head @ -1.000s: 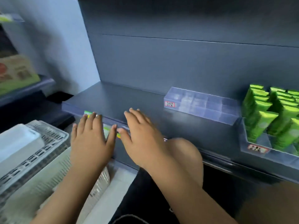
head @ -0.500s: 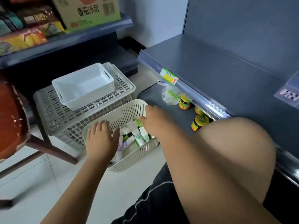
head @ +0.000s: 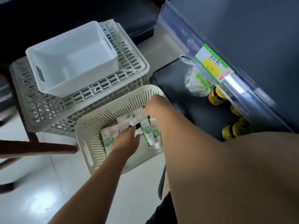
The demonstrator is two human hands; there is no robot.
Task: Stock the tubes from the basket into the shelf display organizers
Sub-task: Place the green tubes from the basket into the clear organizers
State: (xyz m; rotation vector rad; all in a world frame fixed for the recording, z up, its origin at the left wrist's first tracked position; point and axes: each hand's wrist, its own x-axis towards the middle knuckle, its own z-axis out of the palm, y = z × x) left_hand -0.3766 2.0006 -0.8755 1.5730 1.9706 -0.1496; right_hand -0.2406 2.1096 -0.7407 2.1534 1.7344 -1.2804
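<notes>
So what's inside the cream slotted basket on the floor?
White-and-green tubes lie jumbled in the basket, and the left hand and right hand reach among them. The hands hide whatever lies beneath them.

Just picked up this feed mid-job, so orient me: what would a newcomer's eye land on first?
The cream slotted basket on the floor at centre draws the eye: the left hand lies on its white-and-green tubes, the right hand reaches in at the far rim, fingers hidden. Behind it a white bin sits on a grey crate; at right, yellowish jars stand under the dark shelf edge.
</notes>
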